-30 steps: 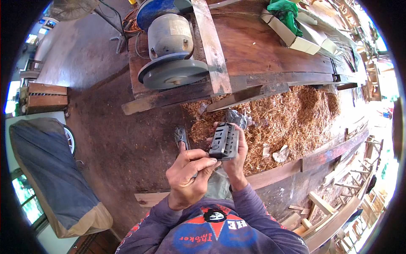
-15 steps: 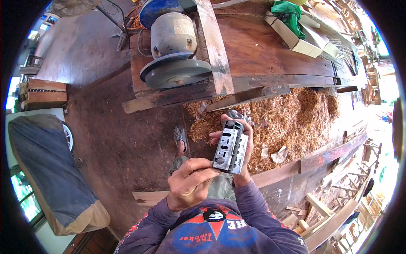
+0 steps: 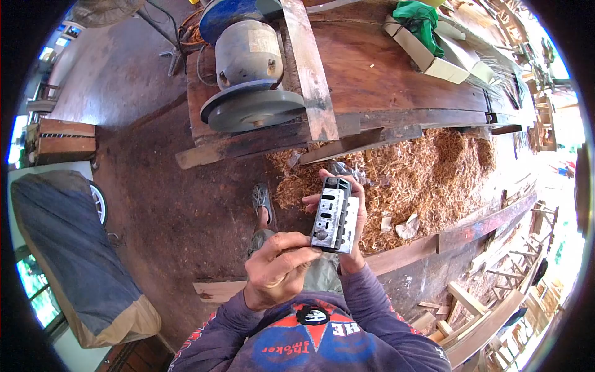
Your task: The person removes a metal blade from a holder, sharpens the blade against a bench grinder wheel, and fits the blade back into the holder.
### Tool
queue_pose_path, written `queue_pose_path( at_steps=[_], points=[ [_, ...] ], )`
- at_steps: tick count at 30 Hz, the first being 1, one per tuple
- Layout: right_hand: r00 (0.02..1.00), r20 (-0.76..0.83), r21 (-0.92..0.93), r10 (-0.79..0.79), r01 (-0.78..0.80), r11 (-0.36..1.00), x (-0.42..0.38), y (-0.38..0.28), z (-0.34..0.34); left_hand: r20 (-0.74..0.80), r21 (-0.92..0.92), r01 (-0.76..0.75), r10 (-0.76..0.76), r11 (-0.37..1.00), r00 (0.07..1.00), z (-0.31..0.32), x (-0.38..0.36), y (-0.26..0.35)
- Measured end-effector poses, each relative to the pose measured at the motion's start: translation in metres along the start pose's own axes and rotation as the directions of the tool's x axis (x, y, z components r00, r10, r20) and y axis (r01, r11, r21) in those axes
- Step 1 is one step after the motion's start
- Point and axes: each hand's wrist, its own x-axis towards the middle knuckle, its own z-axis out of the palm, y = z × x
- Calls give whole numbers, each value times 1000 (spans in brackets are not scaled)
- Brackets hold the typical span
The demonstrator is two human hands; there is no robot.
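A metal block assembly (image 3: 330,217), with slots and round knobs on its face, is held in front of my chest. My right hand (image 3: 352,229) wraps round its far side and back, fingers showing at the top and left. At the block's lower left corner my left hand (image 3: 280,266) is closed, thumb and index finger pinched against the edge. Whether the pinched fingers hold a small part there is hidden. Which side is which: the left hand comes from the left sleeve, the right hand from the right sleeve.
A bench grinder (image 3: 249,56) with a grey wheel (image 3: 254,113) stands on the wooden bench (image 3: 396,68) ahead. Wood shavings (image 3: 415,180) lie beneath the bench. A box (image 3: 427,59) with green cloth (image 3: 416,22) sits on it. A covered object (image 3: 68,242) is at the left.
The block has turned slightly in my right hand, and its face now looks more toward the camera. My left hand stays at its lower corner. The whole view has shifted a little.
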Motion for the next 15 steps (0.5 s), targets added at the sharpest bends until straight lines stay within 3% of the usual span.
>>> queue_pose_path(
  at_steps=[4,8,11,15],
  points=[
    [1000,26,25,-2,2,1000,0,0,0,4,13,-3,3,1000,1000,1,-1,-2],
    [998,-30,-138,-49,44,990,-1,-2,3,21,-9,57,-57,998,998,0,-5,0],
    [999,7,-180,-42,43,983,0,-11,7,25,28,-35,34,999,999,-1,-8,-8],
    [1000,-9,-106,-27,26,994,-1,-12,11,36,-7,-9,9,1000,999,-2,-12,-8]
  ],
)
